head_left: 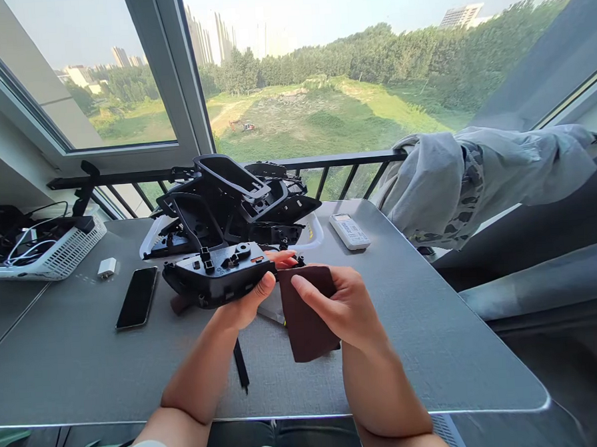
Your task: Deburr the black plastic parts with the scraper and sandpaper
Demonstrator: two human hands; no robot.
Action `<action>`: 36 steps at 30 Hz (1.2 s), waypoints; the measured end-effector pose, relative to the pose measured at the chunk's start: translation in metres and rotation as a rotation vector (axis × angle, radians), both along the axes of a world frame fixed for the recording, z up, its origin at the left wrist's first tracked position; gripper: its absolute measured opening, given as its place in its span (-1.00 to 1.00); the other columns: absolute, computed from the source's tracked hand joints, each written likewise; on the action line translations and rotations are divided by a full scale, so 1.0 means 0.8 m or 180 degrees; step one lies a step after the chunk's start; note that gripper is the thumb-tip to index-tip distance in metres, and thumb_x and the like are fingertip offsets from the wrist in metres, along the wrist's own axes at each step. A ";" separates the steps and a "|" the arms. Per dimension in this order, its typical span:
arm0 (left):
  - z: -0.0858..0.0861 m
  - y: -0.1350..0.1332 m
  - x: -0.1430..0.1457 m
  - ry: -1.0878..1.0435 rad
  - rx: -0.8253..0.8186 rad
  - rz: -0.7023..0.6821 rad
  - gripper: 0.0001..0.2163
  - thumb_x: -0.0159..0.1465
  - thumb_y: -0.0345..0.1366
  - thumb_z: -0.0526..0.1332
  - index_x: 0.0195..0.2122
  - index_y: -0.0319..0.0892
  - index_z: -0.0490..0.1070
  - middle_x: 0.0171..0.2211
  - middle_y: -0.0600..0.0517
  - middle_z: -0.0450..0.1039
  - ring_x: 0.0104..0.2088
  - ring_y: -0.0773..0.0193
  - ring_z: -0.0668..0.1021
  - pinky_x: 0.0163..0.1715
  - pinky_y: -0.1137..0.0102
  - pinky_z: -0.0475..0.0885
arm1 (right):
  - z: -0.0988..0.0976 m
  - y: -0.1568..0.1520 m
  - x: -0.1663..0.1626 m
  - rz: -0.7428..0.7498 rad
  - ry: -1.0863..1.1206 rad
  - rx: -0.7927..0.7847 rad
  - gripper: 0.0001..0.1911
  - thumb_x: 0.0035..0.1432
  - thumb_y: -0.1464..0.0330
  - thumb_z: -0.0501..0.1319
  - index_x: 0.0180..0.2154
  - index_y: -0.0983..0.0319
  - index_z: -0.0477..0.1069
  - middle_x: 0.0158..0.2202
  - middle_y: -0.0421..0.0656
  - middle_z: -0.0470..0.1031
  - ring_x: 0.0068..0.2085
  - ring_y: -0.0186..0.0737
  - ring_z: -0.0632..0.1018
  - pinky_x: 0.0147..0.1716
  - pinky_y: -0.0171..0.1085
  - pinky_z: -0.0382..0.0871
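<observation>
My left hand (252,298) grips a black moulded plastic part (221,273) by its right end, thumb on the near side. Clips and a small orange-marked slot show on the part's upper face, and it is held up above the table. In my right hand (350,307) is a dark brown rectangular sheet (304,330), pinched between thumb and fingers and hanging down. Whether it is sandpaper or cloth I cannot tell. The sheet's top left corner is close to the part's right end; whether they touch is hidden. Some left fingertips show behind the part.
Behind my hands a white tray (317,230) holds piled black plastic parts (237,200). A phone (137,297), a white adapter (107,267) and a white basket of cables (74,252) lie left. A white device (349,231) lies right. A thin black strip (240,366) lies near the front.
</observation>
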State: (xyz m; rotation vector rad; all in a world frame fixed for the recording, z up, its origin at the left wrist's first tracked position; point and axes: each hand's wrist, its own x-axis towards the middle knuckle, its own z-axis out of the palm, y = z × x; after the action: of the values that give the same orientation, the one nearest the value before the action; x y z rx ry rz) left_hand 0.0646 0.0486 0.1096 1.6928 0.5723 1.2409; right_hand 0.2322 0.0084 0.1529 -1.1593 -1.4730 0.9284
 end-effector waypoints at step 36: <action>0.024 -0.006 0.019 -0.0564 -0.1080 0.0622 -0.78 0.11 -0.11 0.39 -0.40 -0.18 0.59 -0.37 0.01 0.58 -0.33 0.21 0.64 -0.35 0.33 0.65 | 0.006 0.001 0.012 -0.0360 -0.0176 0.0198 -0.73 0.07 0.27 0.22 -0.61 0.23 0.42 -0.67 -0.24 0.36 -0.62 -0.35 0.35 -0.68 -0.39 0.19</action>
State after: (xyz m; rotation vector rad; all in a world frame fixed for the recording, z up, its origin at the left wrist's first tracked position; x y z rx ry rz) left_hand 0.0802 0.0434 0.1288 1.2545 0.8045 1.3301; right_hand 0.2418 0.0090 0.1574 -1.2179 -1.4543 0.7737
